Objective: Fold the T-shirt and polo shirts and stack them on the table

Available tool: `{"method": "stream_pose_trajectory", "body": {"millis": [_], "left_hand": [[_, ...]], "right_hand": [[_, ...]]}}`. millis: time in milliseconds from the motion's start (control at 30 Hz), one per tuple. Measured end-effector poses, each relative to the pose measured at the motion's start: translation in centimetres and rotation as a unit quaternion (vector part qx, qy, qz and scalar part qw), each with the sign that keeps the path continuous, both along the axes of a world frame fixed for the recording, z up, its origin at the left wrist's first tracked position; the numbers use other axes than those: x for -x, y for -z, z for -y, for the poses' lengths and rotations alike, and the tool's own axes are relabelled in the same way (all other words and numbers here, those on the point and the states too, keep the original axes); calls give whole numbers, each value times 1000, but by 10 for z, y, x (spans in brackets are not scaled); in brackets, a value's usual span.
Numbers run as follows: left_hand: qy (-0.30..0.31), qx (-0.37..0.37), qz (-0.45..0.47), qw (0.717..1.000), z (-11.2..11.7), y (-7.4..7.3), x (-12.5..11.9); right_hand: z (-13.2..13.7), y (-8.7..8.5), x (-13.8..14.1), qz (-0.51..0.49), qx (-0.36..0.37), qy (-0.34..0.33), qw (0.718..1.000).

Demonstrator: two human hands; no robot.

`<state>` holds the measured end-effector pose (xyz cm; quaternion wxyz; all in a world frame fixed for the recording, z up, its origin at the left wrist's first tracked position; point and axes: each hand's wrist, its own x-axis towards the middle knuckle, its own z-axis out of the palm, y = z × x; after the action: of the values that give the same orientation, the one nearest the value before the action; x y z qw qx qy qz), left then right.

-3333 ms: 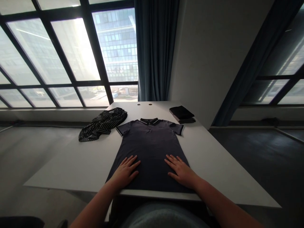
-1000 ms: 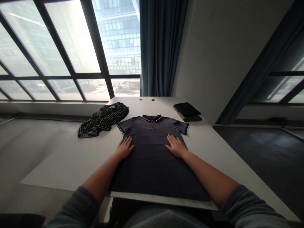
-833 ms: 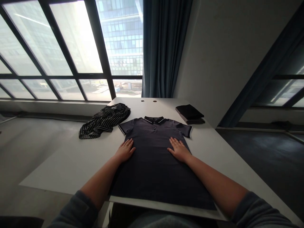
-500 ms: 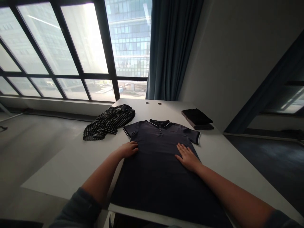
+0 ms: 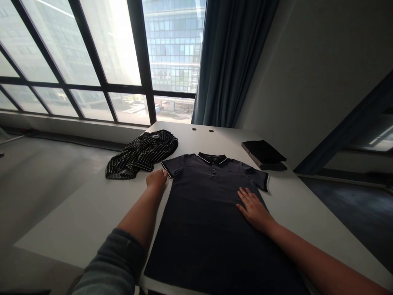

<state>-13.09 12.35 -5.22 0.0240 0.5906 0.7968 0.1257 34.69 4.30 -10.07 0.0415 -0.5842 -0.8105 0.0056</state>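
Observation:
A dark grey polo shirt (image 5: 202,221) lies spread face up, its black collar with a white stripe pointing away from me. My left hand (image 5: 157,178) is closed at the shirt's left sleeve, with thumb and fingers pinching the white-striped cuff. On the right side of the shirt's chest, my right hand (image 5: 254,208) rests flat with fingers spread, palm on the fabric. The buttons below the collar show, and the shirt's body looks smooth. Its lower hem reaches the table's near edge.
The white table (image 5: 92,217) carries a crumpled black-and-white striped shirt (image 5: 143,153) at the back left. Folded dark clothes (image 5: 264,153) are stacked at the back right. Two round cable holes sit at the far end, before a window and a blue curtain (image 5: 235,65).
My left hand has moved up from the shirt's side to its left sleeve and closed on the cuff. My right hand stays flat on the chest. The view has shifted slightly.

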Motion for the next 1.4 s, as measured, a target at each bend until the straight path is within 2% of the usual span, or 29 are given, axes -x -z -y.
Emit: {"method": "stream_pose_trajectory", "body": {"millis": [167,233,367,533,667,867,967,1100,1200,1300,1400], "left_hand": [[-3,-62,8,998,-16,15,7],[-7,-84,-2,996,-22,18,4],[-45,-79,-4,996,-34,19,-6],[-31,-75,3,997,-41,21,-10],[-19,-55,22,998,-43,20,-9],[8,-64,67,996,-45,18,-7],[56,-93,111,988,-43,17,-7],[117,-154,189,963,-43,20,-11],[98,-188,269,940,-47,25,-12],[63,-168,335,925,-53,29,-10],[52,-168,357,918,-54,29,-9]], "right_hand": [[-19,-17,32,-12,-26,-53,998],[-35,-26,57,-18,-22,-92,995],[-78,-43,115,-25,-5,-156,987],[-132,-48,180,-12,40,-148,988],[-160,-42,211,-9,65,-127,990],[-175,-29,227,-20,78,-126,989],[-174,-21,228,-32,58,-121,990],[-171,-15,227,-63,38,-118,990],[-173,-12,225,-81,31,-121,989],[-176,-9,223,-102,20,-128,986],[-183,-11,226,-142,-18,-142,980]]}}
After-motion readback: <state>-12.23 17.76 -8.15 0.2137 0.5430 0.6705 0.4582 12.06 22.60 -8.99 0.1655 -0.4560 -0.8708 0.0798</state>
